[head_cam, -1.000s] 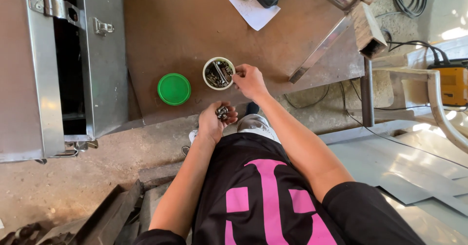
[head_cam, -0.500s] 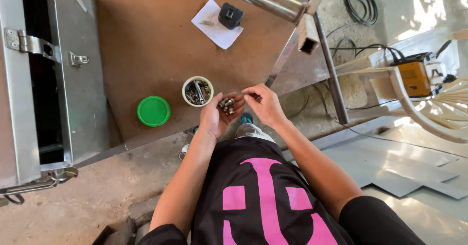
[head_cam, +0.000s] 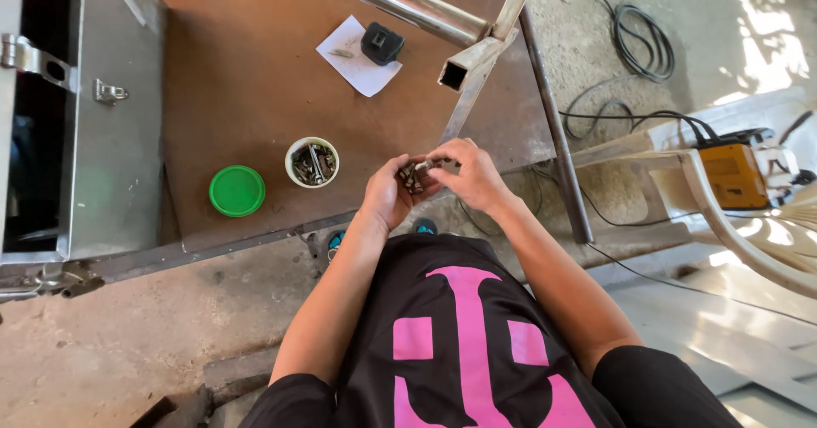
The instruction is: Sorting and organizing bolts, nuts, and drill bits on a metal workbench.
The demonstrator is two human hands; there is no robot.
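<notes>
My left hand [head_cam: 390, 193] is cupped palm-up over the near edge of a brown metal table [head_cam: 247, 79], holding a small pile of metal screws [head_cam: 414, 175]. My right hand [head_cam: 471, 173] meets it from the right, its fingertips pinched on one of those screws at the pile. A small white round container [head_cam: 312, 162] with more screws and bits stands on the table just left of my hands. Its green lid [head_cam: 237, 191] lies flat further left.
A grey metal box [head_cam: 102, 130] with a latch stands at the table's left. A white paper [head_cam: 353, 58] with a black object [head_cam: 382, 42] lies further back. Steel tubes [head_cam: 477, 62] cross the right side. Black cables [head_cam: 638, 45] and a yellow machine [head_cam: 736, 173] sit on the floor.
My right hand has left the white container and come to the left palm, where it now picks at the screws. The view shifted so the table lies further left.
</notes>
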